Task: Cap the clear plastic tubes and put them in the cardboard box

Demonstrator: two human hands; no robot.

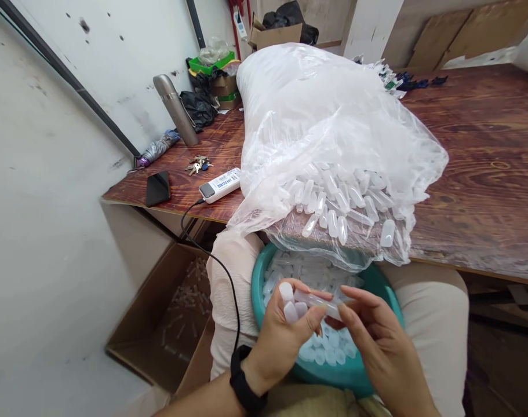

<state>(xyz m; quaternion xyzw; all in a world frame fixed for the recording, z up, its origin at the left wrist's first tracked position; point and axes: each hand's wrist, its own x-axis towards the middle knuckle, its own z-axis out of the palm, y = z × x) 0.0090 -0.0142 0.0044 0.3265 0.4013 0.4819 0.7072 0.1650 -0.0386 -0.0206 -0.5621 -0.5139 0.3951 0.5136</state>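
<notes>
My left hand [285, 324] is closed around several small translucent white plastic pieces [291, 313] with rounded ends. Between its thumb and fingers it also steadies a longer, tube-like translucent plastic piece [318, 302]. My right hand [372, 336] pinches the right end of that same piece between thumb and fingertips. Both hands are over a teal basin [257, 289] in my lap, which holds many similar pieces. Just beyond the basin, a large clear plastic bag [316, 110] lies with its mouth toward me, and loose translucent plastic pieces [342, 202] spill from it.
On the wooden table [485, 174] are a phone [158, 189], keys [198, 164], a white device [220, 185] with a black cable [220, 263], and a metal flask [177, 110]. A cardboard box [137, 313] with slim clear pieces stands below left. The wall is at left.
</notes>
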